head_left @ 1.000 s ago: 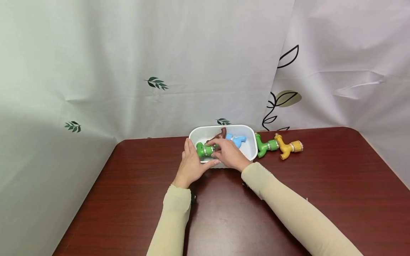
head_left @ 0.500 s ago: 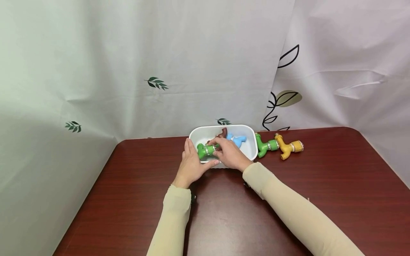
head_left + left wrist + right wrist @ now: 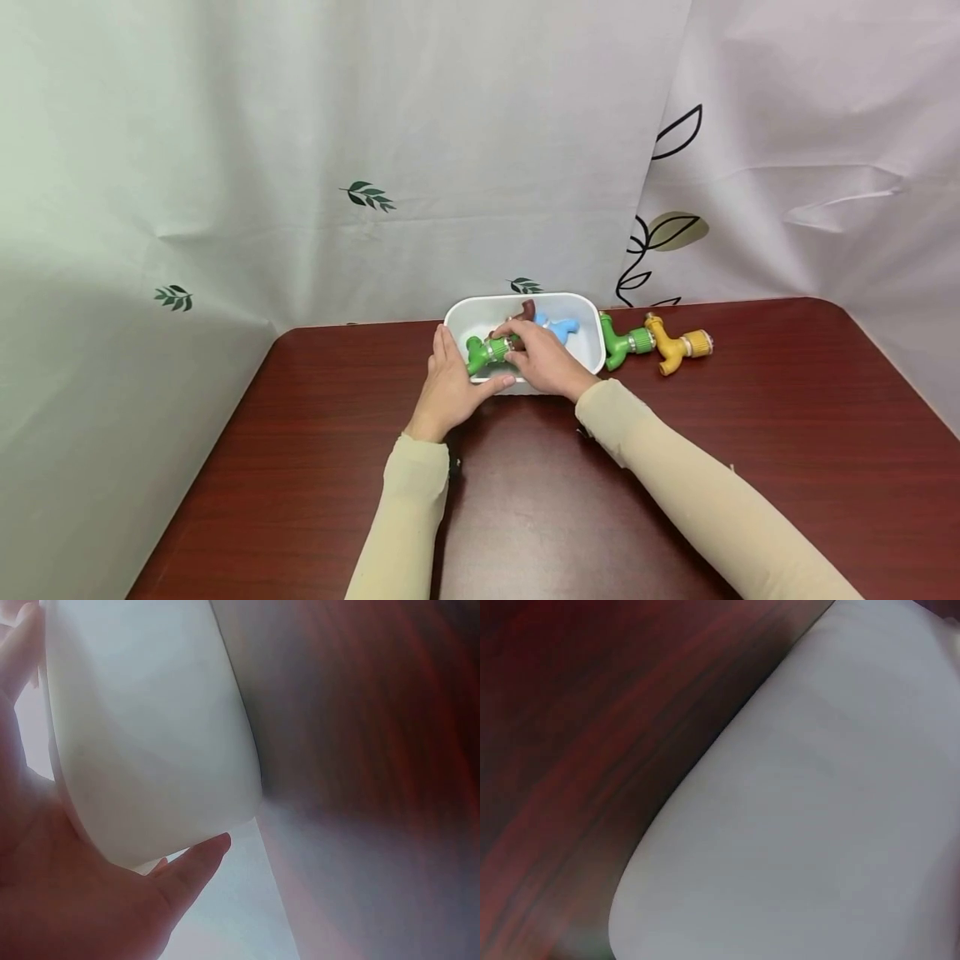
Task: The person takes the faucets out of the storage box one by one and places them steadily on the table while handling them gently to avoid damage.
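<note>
In the head view, my right hand (image 3: 542, 358) reaches over the front rim of a white plastic tub (image 3: 596, 329) and pinches the ribbed knob of a green tap (image 3: 487, 352). The tap lies sideways at the tub's left front. My left hand (image 3: 444, 383) rests against the left front corner, fingers straight along the left side and thumb along the front. The left wrist view shows that left hand (image 3: 82, 877) spread against the tub's outer wall (image 3: 157, 742). Behind my right fingers lie a brown tap (image 3: 527, 310), partly hidden, and a light blue tap (image 3: 561, 328).
Right of the tub, a second green tap (image 3: 624, 343) and a yellow tap (image 3: 677, 343) lie side by side on the dark red wooden table (image 3: 787, 417). A pale curtain (image 3: 450, 167) with leaf prints hangs behind. The right wrist view mostly shows the tub's wall (image 3: 802, 810).
My right hand has shifted slightly to the right, and the green tap in its fingers has moved a little the same way. My left hand stays at the tub's corner.
</note>
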`<state>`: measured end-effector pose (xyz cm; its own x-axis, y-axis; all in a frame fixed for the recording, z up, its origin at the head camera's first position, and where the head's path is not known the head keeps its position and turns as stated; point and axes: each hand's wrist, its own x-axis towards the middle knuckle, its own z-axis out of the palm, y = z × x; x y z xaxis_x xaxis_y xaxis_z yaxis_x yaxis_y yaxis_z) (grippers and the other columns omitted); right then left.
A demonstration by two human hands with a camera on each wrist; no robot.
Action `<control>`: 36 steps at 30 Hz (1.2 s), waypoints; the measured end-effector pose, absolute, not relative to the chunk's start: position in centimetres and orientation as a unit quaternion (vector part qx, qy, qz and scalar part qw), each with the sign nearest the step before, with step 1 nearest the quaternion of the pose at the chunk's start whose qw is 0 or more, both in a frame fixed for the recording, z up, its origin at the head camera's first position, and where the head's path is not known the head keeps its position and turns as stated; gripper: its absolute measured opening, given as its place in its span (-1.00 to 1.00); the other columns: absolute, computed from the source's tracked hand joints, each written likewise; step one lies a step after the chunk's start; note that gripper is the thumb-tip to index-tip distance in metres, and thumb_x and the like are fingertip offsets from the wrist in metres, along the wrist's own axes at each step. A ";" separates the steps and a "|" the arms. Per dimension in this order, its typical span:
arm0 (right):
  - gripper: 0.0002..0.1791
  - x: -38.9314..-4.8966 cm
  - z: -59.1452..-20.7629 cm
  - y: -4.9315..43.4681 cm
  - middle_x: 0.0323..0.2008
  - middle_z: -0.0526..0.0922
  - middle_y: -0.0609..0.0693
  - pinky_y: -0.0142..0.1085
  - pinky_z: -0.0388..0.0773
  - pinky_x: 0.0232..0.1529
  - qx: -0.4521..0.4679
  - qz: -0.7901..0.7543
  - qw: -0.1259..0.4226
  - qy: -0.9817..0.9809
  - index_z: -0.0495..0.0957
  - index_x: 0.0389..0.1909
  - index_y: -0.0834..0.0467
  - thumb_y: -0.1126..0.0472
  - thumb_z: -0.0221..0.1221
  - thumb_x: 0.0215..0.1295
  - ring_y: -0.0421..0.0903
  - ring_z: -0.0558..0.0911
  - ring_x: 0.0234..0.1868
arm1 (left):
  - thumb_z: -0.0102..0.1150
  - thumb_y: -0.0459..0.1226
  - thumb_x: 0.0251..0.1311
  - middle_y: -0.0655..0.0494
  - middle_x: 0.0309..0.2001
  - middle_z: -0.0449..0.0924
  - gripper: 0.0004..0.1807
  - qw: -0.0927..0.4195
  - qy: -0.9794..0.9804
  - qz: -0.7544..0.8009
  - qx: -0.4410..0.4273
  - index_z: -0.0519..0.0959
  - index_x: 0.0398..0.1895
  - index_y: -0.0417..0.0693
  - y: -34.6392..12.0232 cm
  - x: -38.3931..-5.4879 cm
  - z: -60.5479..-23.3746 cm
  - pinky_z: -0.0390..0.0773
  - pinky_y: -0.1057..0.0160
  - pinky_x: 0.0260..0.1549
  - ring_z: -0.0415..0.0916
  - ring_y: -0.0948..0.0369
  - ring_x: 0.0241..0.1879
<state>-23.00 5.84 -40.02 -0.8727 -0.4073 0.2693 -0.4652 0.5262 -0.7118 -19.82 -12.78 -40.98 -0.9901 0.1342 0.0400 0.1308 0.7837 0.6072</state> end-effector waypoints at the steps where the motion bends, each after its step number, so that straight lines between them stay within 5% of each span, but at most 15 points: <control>1: -0.65 -23.0 -40.0 5.9 0.09 0.63 0.11 -0.06 0.52 0.08 0.249 0.418 0.033 -0.873 0.57 0.11 0.19 0.43 0.22 0.33 0.05 0.64 0.02 | 0.35 0.28 0.06 -0.20 0.59 -0.55 0.46 0.003 0.944 0.321 0.070 -0.45 0.55 -0.34 -12.8 -19.8 -41.0 0.10 -0.12 0.41 -0.33 -0.24 0.54; 17: -0.65 -22.6 -39.1 7.3 0.23 0.55 0.17 0.00 0.45 0.19 0.246 0.403 0.061 -0.879 0.55 0.13 0.17 0.40 0.23 0.35 0.11 0.55 0.18 | 0.39 0.27 0.02 -0.20 0.59 -0.53 0.49 -0.005 0.945 0.321 0.070 -0.43 0.55 -0.36 -12.7 -19.9 -41.0 0.15 -0.12 0.39 -0.27 -0.25 0.54; 36: -0.66 -22.0 -39.3 8.8 0.10 0.60 0.14 -0.03 0.48 0.13 0.260 0.415 0.093 -0.867 0.58 0.11 0.15 0.40 0.24 0.34 0.06 0.60 0.07 | 0.39 0.28 0.02 -0.23 0.59 -0.51 0.48 -0.005 0.946 0.316 0.068 -0.41 0.55 -0.39 -12.8 -20.0 -41.0 0.13 -0.11 0.40 -0.23 -0.28 0.52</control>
